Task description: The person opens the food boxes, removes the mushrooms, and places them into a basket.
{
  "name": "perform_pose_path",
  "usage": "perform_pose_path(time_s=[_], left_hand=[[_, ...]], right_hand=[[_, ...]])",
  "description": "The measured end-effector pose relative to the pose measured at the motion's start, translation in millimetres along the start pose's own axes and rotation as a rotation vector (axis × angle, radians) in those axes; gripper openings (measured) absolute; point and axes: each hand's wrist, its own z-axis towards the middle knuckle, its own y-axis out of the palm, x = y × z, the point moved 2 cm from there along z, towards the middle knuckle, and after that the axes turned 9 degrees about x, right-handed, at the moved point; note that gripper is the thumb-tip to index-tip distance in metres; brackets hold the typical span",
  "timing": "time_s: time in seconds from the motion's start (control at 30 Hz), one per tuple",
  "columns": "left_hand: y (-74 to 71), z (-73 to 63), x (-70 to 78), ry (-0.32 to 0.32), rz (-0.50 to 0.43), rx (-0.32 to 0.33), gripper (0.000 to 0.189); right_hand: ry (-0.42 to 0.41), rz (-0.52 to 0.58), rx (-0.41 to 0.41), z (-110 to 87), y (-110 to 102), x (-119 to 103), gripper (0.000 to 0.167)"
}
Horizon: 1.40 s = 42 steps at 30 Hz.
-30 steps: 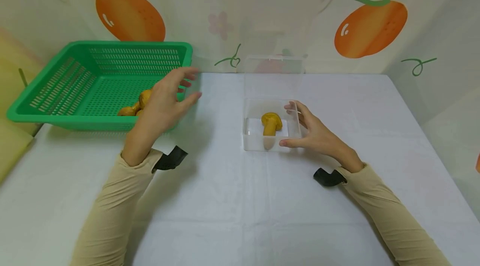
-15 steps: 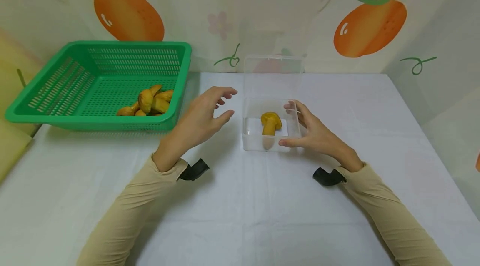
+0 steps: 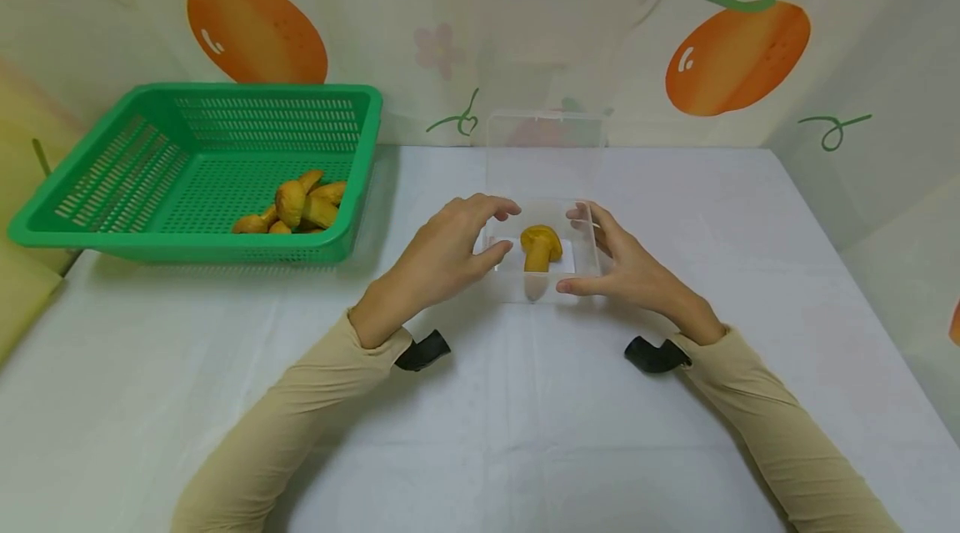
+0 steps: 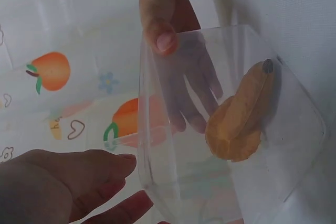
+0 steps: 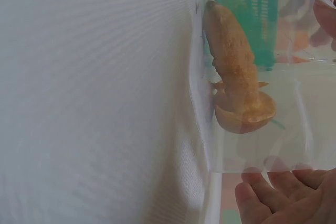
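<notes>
A clear plastic box [image 3: 510, 287] stands mid-table with its lid [image 3: 543, 153] raised at the back. Inside lies one yellow-brown mushroom [image 3: 542, 248], its cap away from me; it shows through the wall in both wrist views. My right hand [image 3: 637, 270] grips the box's right side, thumb at the front and fingers reaching round behind. At the left side is my left hand [image 3: 450, 253], thumb and fingers spread apart and holding nothing. Its fingertips overlap the box's left rim in the head view, and in the left wrist view they are right beside the wall.
To the left stands a green plastic basket [image 3: 180, 243] with several mushrooms [image 3: 292, 203] in its near right corner. A white cloth [image 3: 525, 433] covers the table. Behind hangs a curtain [image 3: 495, 32] printed with oranges.
My left hand has moved right from over the basket's edge to the box's left side, uncovering the mushrooms in the basket. My right hand, the box and its mushroom have stayed put.
</notes>
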Motion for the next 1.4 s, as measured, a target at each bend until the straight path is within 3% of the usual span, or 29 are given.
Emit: perform_pose_path(time_s=[0.3, 0.77, 1.0, 1.4], left_hand=[[15.4, 11.1, 5.4, 0.005, -0.007, -0.028, 0.036], [34.4, 27.8, 1.2, -0.065, 0.024, -0.195, 0.044], [36.3, 30.0, -0.6, -0.065, 0.104, -0.281, 0.046], [38.2, 30.1, -2.8, -0.022, 0.134, -0.256, 0.046]], right_hand=[[-0.002, -0.003, -0.004, -0.6, -0.6, -0.2, 0.106], [-0.017, 0.0, -0.006, -1.0, -0.6, 0.3, 0.105], [-0.016, 0.0, 0.004, -0.5, 0.2, 0.1, 0.105], [-0.003, -0.004, 0.0, -1.0, 0.5, 0.1, 0.105]])
